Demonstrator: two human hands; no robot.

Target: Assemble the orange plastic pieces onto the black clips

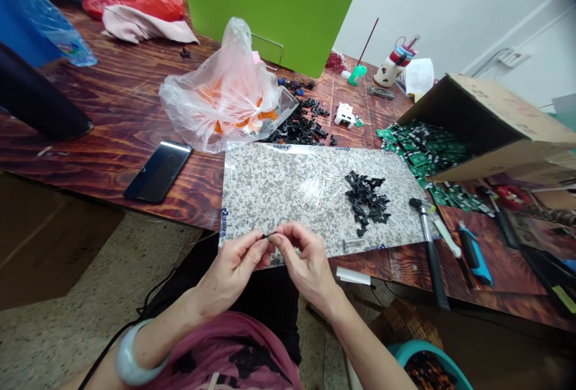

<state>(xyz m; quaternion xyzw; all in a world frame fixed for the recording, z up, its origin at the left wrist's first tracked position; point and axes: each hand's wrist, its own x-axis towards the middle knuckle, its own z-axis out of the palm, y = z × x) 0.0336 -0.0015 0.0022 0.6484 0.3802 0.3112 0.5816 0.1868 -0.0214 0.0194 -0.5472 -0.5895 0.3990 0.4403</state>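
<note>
A single small black plastic piece [269,235], thin and elongated with a tiny forked end, is held in the air just above the near edge of the sheet. The left hand [231,271] and right hand [306,265] face each other, each grip clamped on it between thumb and fingertips. A pale chunky bangle [135,354] circles the left wrist. Just beyond the hands, a speckled grey stone-pattern sheet [279,192] lies on a glossy reddish-brown wood-grain desk [117,126]. On the sheet sits one loose pile of black plastic parts [366,201], too tangled to count, beside a scatter of clear slender pieces [315,183]. A second, larger heap of black parts [297,129] lies past the sheet's far edge, against one clear plastic bag with orange contents [225,99]. To the right, one tipped brown cardboard box [486,120] spills many green-and-black strips [423,156] onto the desk. Near the hands' right side lie one black-handled hammer [431,252] and one blue-and-black utility knife [474,255]. One black smartphone [158,171] lies face up left of the sheet. Below the desk, the rim of one teal basin [427,357] shows at the lower right, holding dark and orange pieces.
</note>
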